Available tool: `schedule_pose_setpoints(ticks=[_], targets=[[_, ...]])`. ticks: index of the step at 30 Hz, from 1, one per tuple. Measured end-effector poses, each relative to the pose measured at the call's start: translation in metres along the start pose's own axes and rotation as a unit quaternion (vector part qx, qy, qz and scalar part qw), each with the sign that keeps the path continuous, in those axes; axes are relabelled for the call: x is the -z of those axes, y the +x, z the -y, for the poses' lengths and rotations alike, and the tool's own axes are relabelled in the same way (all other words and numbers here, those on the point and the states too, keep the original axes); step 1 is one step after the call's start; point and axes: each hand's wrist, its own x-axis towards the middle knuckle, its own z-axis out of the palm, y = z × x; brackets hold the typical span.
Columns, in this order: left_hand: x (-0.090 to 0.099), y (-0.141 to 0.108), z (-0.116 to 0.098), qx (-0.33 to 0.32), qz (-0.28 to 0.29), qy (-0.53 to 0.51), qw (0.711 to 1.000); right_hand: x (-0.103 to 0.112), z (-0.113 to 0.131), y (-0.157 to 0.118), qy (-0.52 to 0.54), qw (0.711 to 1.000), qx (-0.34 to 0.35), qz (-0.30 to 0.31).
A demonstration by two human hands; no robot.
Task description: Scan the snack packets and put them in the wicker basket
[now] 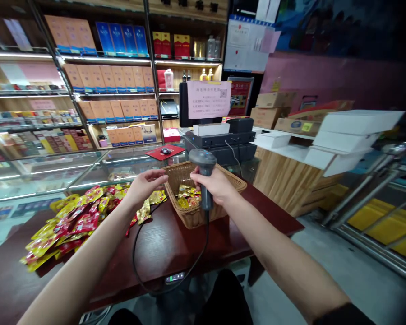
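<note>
Clenching a corded handheld barcode scanner (203,160), the person's right hand (216,184) holds it over a wicker basket (189,218) on a dark red wooden tabletop (243,216). The scanner's long axis stands nearly upright, its dark grey head on top and its handle pointing down toward the basket. A black cable (203,253) drops from the butt and loops across the tabletop toward a small device with a lit green display (175,277).

The left hand (145,186) hangs open, its grip released, just beside the basket's rim. Red-and-yellow foil snack packets (188,197) lie in the basket, and a larger heap of similar packets (72,221) spreads across the tabletop to the left.

Beyond stands a black receipt printer (219,139), with a pink paper notice (209,100) above it. The notice carries a QR code, but its print is too small to read, as are the labels on the boxed goods along the shelves (108,76).
</note>
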Motion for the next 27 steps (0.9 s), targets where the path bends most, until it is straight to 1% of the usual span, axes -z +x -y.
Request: schedule_pose_setpoints(ticks=[2,3,5,7,9,10,13,16,18,21,24,27], targets=[[0.025,-0.02,0.011,0.0,-0.036,0.02,0.999,-0.013,-0.002,-0.019,0.0,0.998,0.018,0.052],[0.036,-0.029,0.02,0.003,-0.055,0.037,0.998,-0.02,-0.005,-0.028,-0.004,0.996,0.014,0.085],[0.056,-0.044,0.041,0.006,-0.083,0.085,0.993,-0.032,-0.011,-0.043,-0.007,0.992,0.008,0.126],[0.07,-0.056,0.067,-0.004,-0.11,0.148,0.983,-0.043,-0.022,-0.056,-0.016,0.988,0.006,0.151],[0.077,-0.066,0.094,-0.005,-0.137,0.198,0.971,-0.051,-0.037,-0.064,-0.028,0.986,-0.001,0.161],[0.079,-0.07,0.107,-0.001,-0.141,0.225,0.964,-0.055,-0.045,-0.067,-0.034,0.986,-0.008,0.161],[0.076,-0.077,0.138,0.003,-0.15,0.323,0.935,-0.064,-0.073,-0.074,-0.054,0.987,-0.04,0.147],[0.066,-0.075,0.158,0.01,-0.151,0.416,0.897,-0.073,-0.101,-0.077,-0.071,0.989,-0.056,0.119],[0.057,-0.069,0.167,0.019,-0.147,0.452,0.88,-0.077,-0.119,-0.077,-0.082,0.989,-0.057,0.107],[0.045,-0.057,0.176,0.021,-0.144,0.482,0.864,-0.081,-0.14,-0.074,-0.096,0.987,-0.065,0.109],[0.038,-0.047,0.183,0.024,-0.142,0.507,0.85,-0.082,-0.154,-0.071,-0.099,0.986,-0.077,0.111],[0.038,-0.04,0.189,0.039,-0.147,0.521,0.84,-0.082,-0.162,-0.068,-0.094,0.986,-0.086,0.107]])
